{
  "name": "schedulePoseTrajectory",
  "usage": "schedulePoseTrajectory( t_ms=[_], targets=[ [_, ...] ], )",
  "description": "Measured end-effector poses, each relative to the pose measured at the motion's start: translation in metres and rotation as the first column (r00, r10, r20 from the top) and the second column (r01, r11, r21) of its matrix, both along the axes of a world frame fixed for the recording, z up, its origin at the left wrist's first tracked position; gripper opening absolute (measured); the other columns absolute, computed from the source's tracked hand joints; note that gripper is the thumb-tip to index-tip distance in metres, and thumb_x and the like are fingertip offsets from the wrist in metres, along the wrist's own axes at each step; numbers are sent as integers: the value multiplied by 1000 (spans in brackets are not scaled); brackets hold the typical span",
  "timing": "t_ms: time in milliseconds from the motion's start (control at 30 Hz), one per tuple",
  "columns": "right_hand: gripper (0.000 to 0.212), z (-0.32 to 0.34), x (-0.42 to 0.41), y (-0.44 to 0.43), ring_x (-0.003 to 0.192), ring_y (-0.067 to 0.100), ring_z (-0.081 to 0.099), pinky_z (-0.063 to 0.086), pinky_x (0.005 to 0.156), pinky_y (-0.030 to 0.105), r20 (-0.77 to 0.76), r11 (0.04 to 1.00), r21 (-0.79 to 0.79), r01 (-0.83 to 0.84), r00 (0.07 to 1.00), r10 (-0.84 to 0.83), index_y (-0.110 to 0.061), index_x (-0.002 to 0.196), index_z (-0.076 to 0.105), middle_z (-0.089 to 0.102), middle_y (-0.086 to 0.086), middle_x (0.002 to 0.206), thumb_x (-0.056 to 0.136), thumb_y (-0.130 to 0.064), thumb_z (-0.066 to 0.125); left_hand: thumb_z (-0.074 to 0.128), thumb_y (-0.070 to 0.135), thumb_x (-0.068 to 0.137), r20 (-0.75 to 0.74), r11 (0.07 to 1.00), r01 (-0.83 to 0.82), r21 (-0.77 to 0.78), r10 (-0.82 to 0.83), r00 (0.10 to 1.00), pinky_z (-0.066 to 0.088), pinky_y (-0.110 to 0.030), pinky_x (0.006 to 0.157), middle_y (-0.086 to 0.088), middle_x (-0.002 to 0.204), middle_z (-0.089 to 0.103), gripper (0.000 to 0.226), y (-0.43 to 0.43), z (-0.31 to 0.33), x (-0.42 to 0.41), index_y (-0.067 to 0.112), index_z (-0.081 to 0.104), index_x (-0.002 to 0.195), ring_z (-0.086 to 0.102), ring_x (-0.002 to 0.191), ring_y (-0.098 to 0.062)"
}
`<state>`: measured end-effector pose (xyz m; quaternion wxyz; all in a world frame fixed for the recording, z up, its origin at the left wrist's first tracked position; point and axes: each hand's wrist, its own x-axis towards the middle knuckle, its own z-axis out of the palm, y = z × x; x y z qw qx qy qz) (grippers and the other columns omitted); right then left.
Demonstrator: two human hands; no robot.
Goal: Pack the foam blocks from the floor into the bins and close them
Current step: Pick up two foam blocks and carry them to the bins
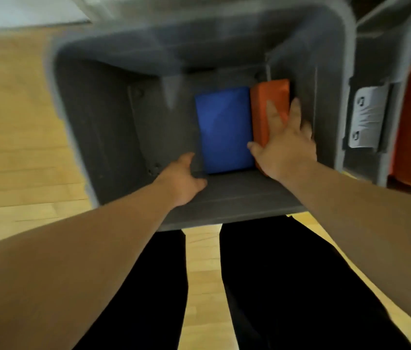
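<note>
Blocks lie in grey bin (98,127): blue block (224,130) flat on the bottom, orange block (267,97) on edge by the right wall under the flat, spread right hand (285,147), left hand (181,175) loose and empty beside blue; foam likely light and squashy, best gripped across the narrow sides; white latch (366,117) marks unreadable.

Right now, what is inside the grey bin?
A blue block lies on the floor of the bin, an orange block beside it. The right hand rests on the orange block, hiding its near end.
</note>
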<state>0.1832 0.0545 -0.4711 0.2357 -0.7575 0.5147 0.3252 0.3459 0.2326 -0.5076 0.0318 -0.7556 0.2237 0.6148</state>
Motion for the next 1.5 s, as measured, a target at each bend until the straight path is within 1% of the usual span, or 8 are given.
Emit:
schedulePoseTrajectory(
  t_ms=[233,433,533,867,1033,1100,1300,1500],
  targets=[
    [100,243,9,17,151,43,9,30,115,57,-80,985,119,126,990,-117,-38,158,4,-8,8,167,81,-61,65,60,63,84,-7,989,128,68,-128,992,45,-27,91,-4,140,54,77,8,266,69,26,41,149,58,117,-27],
    [98,430,21,20,144,44,28,31,116,52,54,965,182,188,978,-201,-28,157,20,15,16,163,79,-67,66,62,54,93,116,951,304,-51,-297,948,41,-34,99,-7,150,48,70,8,474,117,24,40,153,50,131,-30],
    [96,479,25,22,145,41,30,31,116,50,161,960,181,216,956,-246,-27,157,24,17,17,163,80,-65,67,65,51,93,221,956,261,-135,-228,948,43,-39,107,-4,154,44,71,16,528,132,26,38,154,49,135,-29],
    [94,529,-3,-11,143,26,38,36,111,38,357,952,275,137,905,-233,-26,157,28,32,4,162,82,-59,73,73,45,89,345,956,-122,-266,212,914,46,-34,92,-12,151,46,78,68,561,92,20,37,154,55,122,-30],
    [95,542,-28,-52,141,27,41,38,108,36,308,966,244,-79,951,0,-25,158,27,34,6,161,82,-60,72,70,44,92,325,871,-350,-346,461,826,47,-34,79,-15,148,47,77,72,566,24,21,34,155,50,77,-9],
    [99,545,-32,-63,142,27,39,38,112,37,311,955,237,-177,945,98,-24,158,27,33,6,162,79,-61,74,70,45,91,310,822,-449,-350,554,773,53,-37,81,-14,147,47,77,79,567,-13,22,34,155,55,82,-13],
    [106,544,-19,-33,144,27,37,39,112,37,233,825,261,-501,862,450,-24,160,23,26,4,165,76,-64,74,71,47,91,247,579,-754,-312,815,523,49,-34,76,-8,137,52,76,142,567,-143,25,36,154,56,82,-13],
    [99,526,-26,88,145,28,37,37,113,40,107,512,294,-807,560,822,-20,160,25,29,5,164,82,-58,73,68,59,85,194,114,-978,-172,978,80,49,-39,97,-7,147,51,76,257,548,-329,29,42,150,56,122,-29]
  ],
)
